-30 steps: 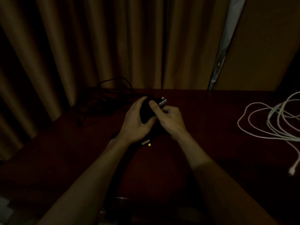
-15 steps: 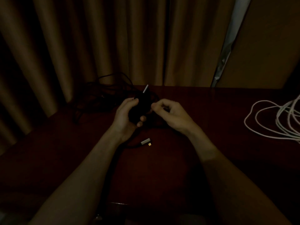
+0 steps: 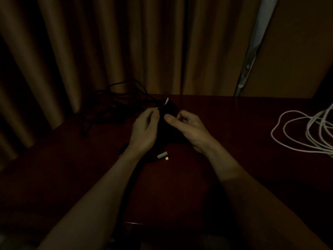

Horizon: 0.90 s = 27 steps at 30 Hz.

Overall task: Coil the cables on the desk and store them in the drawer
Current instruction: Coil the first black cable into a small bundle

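We are gripping a black cable bundle [image 3: 166, 121] mid-desk [image 3: 234, 112], left hand [image 3: 145, 129] wrapped around it, right hand [image 3: 187, 127] now pinching again after letting go, so coiling is nearly finished.

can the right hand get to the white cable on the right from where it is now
Probably yes, once freed: the right hand is busy with the black cable bundle, but bare desk lies between it and the white cable.

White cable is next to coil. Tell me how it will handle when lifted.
Likely floppy: the white cable lies in loose, uneven loops on the desk. Loops overlap, so they may snag. It looks thin, so probably light.
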{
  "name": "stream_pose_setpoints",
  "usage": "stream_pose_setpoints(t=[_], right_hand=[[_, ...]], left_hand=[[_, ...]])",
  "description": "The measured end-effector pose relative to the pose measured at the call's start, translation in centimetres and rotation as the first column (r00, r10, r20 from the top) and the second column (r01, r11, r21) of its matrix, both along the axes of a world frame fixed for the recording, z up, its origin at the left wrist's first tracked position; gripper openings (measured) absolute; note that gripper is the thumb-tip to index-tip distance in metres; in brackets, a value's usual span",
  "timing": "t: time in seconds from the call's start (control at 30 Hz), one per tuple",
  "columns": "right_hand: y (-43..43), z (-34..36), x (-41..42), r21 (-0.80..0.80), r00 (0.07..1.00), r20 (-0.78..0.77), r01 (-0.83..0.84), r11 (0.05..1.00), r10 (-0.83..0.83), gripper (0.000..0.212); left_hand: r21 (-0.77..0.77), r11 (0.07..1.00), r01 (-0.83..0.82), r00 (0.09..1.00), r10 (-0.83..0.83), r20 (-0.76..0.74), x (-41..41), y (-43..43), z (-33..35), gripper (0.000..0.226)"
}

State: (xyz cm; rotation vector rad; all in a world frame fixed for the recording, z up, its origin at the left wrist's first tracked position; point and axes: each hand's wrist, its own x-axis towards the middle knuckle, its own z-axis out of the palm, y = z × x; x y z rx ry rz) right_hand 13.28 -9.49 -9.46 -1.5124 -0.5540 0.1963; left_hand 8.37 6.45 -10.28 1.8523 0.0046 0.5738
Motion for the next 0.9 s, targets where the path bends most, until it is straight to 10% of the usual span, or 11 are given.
stream_pose_setpoints(t=[0.27, 0.73, 0.9], right_hand=[[0.6, -0.3, -0.2, -0.076, 0.990, 0.118, 0.082, 0.994, -0.073, 0.039], [-1.3, 0.5, 0.0, -0.183, 0.987, 0.142, -0.045, 0.982, 0.071, 0.015], [-1.5, 0.8, 0.0, -0.151, 0.991, 0.091, -0.088, 0.985, 0.102, 0.010]], left_hand=[[0.292, 0.950, 0.115, 0.984, -0.150, 0.101, -0.7, -0.4, -0.5, 0.052], [-0.389, 0.904, 0.179, 0.961, -0.246, -0.130, -0.6, 0.8, 0.7, 0.023], [-0.482, 0.842, 0.243, 0.922, -0.355, -0.154, -0.6, 1.1, 0.9, 0.047]])
